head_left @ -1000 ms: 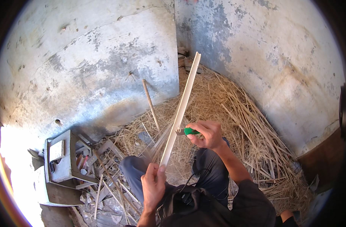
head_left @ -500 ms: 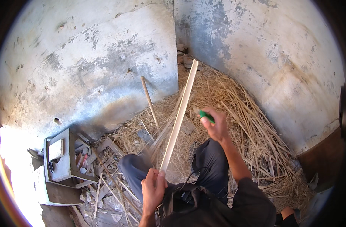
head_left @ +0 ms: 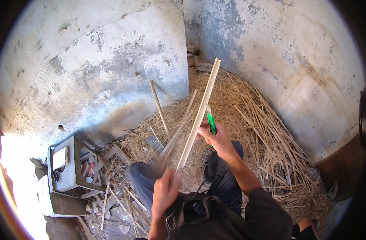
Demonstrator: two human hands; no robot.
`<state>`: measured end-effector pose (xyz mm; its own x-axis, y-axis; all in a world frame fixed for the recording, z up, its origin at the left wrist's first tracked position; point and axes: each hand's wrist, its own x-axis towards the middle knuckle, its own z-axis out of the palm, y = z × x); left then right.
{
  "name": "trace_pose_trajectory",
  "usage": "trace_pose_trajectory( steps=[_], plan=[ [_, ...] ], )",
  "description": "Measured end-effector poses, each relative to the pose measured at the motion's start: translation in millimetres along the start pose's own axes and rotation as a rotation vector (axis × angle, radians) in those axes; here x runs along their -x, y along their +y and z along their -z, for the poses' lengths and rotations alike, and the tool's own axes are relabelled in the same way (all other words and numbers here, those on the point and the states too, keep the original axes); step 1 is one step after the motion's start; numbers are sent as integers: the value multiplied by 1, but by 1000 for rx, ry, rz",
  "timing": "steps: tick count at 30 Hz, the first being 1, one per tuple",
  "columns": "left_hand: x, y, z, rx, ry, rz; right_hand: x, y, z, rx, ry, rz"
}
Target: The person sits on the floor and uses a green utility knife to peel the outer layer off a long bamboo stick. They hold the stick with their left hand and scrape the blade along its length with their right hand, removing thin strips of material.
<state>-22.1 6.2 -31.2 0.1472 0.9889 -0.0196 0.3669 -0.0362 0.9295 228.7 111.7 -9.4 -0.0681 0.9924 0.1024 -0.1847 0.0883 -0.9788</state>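
Head view: both hands (head_left: pixel 165 191) (head_left: pixel 219 141) grip strip (head_left: pixel 202 108), right farther forward.

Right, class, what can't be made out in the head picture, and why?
All in the head view:
Lower end of the pale strip: covered by the left hand.
Part of the green tool: hidden by the right hand.
Small items inside the grey cabinet: too small and shaded.
Dark object far right: cut off by the lens rim.
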Motion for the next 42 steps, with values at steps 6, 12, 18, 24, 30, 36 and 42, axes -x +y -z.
trace_pose_trajectory(
  steps=[6,12,18,24,30,36,42],
  plan=[
    [-23,10,-2,192,-231,-23,0,10,-9,4,37,94],
    [-27,-14,9,268,-468,-91,-9,9,5,-68,165,107],
    [-16,-55,31,102,-726,-111,-31,-20,33,-50,310,250],
    [-5,-61,26,232,-482,184,-38,-38,35,58,305,354],
    [-12,1,18,83,-169,-69,1,5,11,553,207,514],
    [-12,30,14,127,-104,-76,34,-2,-14,769,6,738],
    [-9,36,11,130,-120,-75,36,1,-11,856,-31,809]
  ],
)
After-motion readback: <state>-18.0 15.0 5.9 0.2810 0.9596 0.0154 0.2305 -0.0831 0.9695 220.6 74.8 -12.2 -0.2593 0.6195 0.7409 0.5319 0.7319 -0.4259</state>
